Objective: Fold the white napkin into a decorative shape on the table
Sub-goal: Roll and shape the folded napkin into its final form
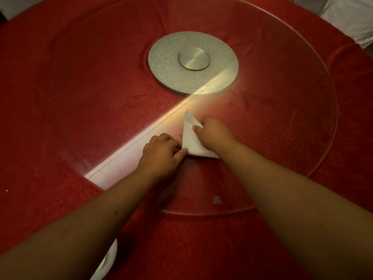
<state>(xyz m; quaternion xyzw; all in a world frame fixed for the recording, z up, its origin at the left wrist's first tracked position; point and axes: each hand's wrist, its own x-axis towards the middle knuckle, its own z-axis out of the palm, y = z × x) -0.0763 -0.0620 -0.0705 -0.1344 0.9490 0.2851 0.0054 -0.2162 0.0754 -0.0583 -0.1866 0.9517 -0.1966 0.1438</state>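
The white napkin point(190, 139) lies folded into a narrow triangle on the glass turntable point(302, 138), its tip pointing away from me. My left hand point(161, 152) pinches the napkin's near left corner against the glass. My right hand point(214, 131) grips the napkin's right edge, fingers curled over a folded flap. My right wrist hides the near right corner of the napkin.
The round table wears a red patterned cloth point(60, 87). A silver turntable hub point(193, 62) sits at the centre under the glass. A bright strip of reflected light point(129, 150) crosses the glass. A white dish point(107, 261) peeks out below my left forearm. White cloth point(351, 17) lies beyond the far right edge.
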